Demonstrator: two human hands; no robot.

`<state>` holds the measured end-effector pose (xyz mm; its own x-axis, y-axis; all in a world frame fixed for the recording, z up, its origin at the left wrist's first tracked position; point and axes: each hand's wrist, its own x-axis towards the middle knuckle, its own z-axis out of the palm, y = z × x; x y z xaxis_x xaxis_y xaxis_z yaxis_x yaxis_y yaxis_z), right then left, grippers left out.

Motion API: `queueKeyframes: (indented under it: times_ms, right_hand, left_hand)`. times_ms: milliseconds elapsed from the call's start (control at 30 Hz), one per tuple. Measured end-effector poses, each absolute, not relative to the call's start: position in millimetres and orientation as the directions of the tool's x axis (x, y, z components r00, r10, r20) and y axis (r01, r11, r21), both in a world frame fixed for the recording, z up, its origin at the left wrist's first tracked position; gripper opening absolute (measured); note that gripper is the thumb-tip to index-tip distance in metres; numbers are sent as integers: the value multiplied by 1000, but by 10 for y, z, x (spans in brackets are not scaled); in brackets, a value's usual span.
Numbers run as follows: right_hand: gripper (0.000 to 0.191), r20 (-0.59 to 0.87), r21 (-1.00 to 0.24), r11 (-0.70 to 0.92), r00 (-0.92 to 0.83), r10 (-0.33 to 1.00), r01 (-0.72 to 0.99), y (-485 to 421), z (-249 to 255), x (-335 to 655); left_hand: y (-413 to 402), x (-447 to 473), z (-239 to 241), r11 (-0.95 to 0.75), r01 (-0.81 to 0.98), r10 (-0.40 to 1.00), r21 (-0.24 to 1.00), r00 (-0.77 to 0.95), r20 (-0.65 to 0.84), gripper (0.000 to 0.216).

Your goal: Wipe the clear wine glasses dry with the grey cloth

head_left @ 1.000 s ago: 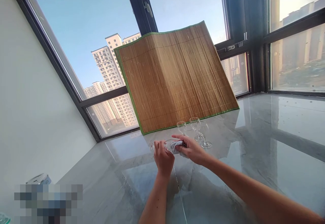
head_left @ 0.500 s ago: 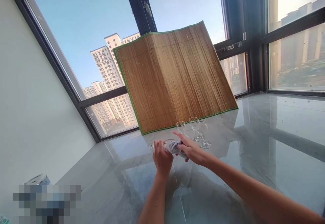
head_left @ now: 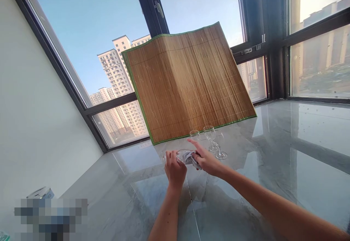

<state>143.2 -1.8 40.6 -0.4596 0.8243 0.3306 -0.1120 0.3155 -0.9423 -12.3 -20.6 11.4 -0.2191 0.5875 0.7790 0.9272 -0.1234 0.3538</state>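
Observation:
My left hand (head_left: 175, 168) is closed around a clear stemmed glass (head_left: 180, 154), which it holds tilted on its side with the bowl pointing right. A grey cloth (head_left: 190, 159) is bunched at the mouth of the glass. My right hand (head_left: 206, 160) grips that cloth and presses it against the bowl, with the index finger stretched out. How far the cloth reaches inside the glass I cannot tell. Just behind my right hand, several clear wine glasses (head_left: 221, 155) stand upright on the shiny grey surface, partly hidden by the fingers.
A bamboo mat (head_left: 188, 84) with green edging leans against the dark window frame (head_left: 151, 6) behind the glasses. The grey marbled surface (head_left: 232, 204) spreads around my arms. A white wall (head_left: 41, 106) rises at the left, with a pale container (head_left: 41, 193) and a blurred-out patch below it.
My right hand has shifted slightly with the cloth at the glass mouth, its index finger moving a little. The left hand and the standing glasses stay in place.

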Motion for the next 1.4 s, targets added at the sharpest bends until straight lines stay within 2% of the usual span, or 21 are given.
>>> queueKeyframes:
  times_ms: [233, 467, 833, 1067, 1400]
  right_hand:
    - [69, 368, -930, 336, -453, 812, -152, 19, 353, 1391]
    - [52, 376, -927, 316, -492, 786, -204, -15, 435, 1469]
    - [46, 285, -956, 207, -490, 824, -207, -82, 551, 1521]
    - [42, 294, -953, 209, -490, 821, -221, -72, 550, 1536]
    - [41, 307, -943, 194, -487, 818, -269, -26, 509, 1552]
  left_hand:
    - [-202, -122, 102, -122, 923, 594, 364, -226, 772, 26]
    - [-188, -98, 90, -121, 897, 606, 425, -272, 748, 29]
    - [-148, -96, 81, -202, 836, 626, 510, -290, 724, 29]
    - [-79, -109, 32, -260, 800, 645, 540, -273, 714, 25]
    - [-43, -114, -2, -369, 626, 717, 687, -278, 639, 23]
